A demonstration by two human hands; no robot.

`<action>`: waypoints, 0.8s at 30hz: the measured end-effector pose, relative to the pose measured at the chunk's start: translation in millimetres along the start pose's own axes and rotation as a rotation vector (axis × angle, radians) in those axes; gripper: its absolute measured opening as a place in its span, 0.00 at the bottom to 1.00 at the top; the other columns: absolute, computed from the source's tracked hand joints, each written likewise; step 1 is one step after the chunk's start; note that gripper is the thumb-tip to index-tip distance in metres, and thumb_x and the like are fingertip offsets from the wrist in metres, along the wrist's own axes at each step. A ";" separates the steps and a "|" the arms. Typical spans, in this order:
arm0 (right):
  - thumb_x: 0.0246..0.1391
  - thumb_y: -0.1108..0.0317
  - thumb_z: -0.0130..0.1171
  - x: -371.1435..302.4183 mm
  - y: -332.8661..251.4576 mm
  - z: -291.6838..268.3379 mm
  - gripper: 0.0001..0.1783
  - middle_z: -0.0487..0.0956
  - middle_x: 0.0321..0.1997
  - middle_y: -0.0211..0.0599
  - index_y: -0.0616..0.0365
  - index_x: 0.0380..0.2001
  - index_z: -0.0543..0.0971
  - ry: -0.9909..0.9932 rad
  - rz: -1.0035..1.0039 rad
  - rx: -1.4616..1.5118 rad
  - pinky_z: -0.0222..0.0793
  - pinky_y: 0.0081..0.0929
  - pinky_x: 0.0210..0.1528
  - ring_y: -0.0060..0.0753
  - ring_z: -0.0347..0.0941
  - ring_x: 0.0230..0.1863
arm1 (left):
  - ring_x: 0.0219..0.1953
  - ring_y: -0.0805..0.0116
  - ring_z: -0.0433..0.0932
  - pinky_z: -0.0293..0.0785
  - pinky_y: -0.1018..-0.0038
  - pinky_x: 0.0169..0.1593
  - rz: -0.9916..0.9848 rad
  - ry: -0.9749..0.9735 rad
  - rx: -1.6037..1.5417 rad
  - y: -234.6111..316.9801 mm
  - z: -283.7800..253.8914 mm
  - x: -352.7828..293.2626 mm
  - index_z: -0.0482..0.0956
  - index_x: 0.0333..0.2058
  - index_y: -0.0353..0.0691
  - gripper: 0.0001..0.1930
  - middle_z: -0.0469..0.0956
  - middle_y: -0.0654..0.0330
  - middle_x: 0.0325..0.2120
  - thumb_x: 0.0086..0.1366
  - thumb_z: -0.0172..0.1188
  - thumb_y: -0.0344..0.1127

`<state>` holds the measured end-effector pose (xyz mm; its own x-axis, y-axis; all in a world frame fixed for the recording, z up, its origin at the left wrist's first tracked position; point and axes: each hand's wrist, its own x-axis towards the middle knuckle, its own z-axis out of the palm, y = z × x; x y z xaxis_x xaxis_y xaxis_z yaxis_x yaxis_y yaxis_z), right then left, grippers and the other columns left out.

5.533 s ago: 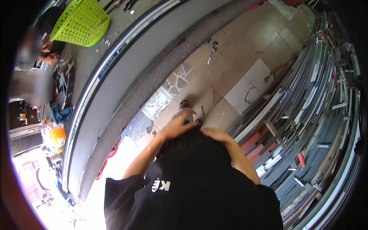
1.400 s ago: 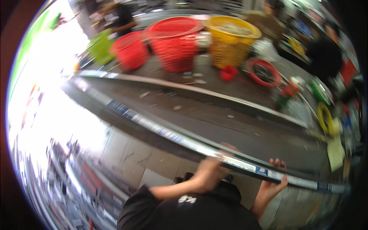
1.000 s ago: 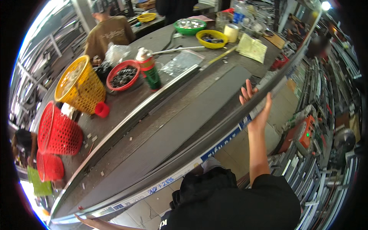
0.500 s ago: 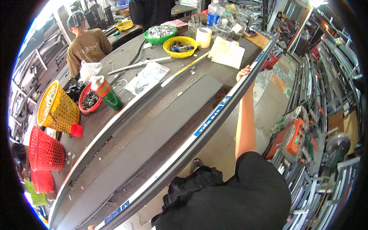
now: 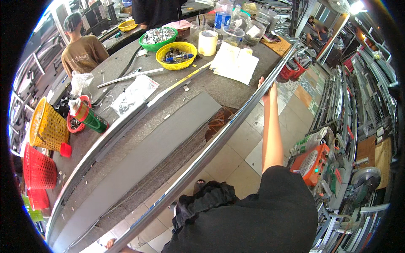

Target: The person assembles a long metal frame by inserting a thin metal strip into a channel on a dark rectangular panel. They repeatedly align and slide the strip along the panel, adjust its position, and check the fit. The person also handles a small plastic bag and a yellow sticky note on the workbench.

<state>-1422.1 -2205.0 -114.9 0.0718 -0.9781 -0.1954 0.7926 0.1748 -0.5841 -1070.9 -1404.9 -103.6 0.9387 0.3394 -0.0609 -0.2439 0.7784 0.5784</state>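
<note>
Both my hands hold a long silver-grey metal profile that runs slantwise across the near edge of the workbench. My right hand is closed round its far end, arm stretched out. At the lower edge, my left hand grips the near end; only some fingers show. Bits of blue label remain visible along the bar's lower half. Beyond it a flat grey strip lies on the bench, with another long, light-edged profile on its far side.
White sheets, a yellow basket, a green basket and clear containers stand at the back. Left are a spray can and yellow and red baskets. Right: an orange machine and stacked profiles. Another person is far left.
The metal profile has turned in my hands, so its blue-labelled face is now mostly out of sight. My right hand's hold has shifted lower round the bar. The view has shifted slightly.
</note>
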 end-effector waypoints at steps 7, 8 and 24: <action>0.69 0.51 0.53 -249.4 137.7 -0.2 0.18 0.81 0.45 0.39 0.54 0.48 0.76 -0.190 0.653 0.014 0.75 0.39 0.51 0.39 0.77 0.45 | 0.44 0.63 0.77 0.71 0.67 0.55 -0.134 -0.198 0.096 -82.3 75.0 -129.9 0.74 0.39 0.40 0.20 0.76 0.57 0.35 0.75 0.44 0.52; 0.66 0.47 0.57 -291.7 151.4 2.5 0.24 0.82 0.50 0.42 0.54 0.53 0.76 -0.559 0.943 0.350 0.73 0.45 0.57 0.42 0.79 0.50 | 0.47 0.63 0.77 0.70 0.65 0.57 -0.200 -0.347 0.030 -98.9 85.2 -151.0 0.74 0.43 0.40 0.22 0.77 0.57 0.36 0.76 0.41 0.54; 0.55 0.40 0.63 -275.6 129.6 66.9 0.30 0.73 0.46 0.37 0.48 0.51 0.70 -0.068 0.270 -0.467 0.62 0.13 0.20 0.35 0.77 0.41 | 0.58 0.51 0.77 0.72 0.61 0.60 -0.563 -1.887 1.295 -42.7 141.4 -145.3 0.70 0.63 0.37 0.29 0.80 0.47 0.54 0.72 0.57 0.50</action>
<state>-1298.7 -1920.4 -84.1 0.2869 -0.8938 -0.3447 0.3885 0.4375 -0.8110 -1162.4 -1562.1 -4.4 0.1268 -0.9618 -0.2425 -0.4668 -0.2736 0.8410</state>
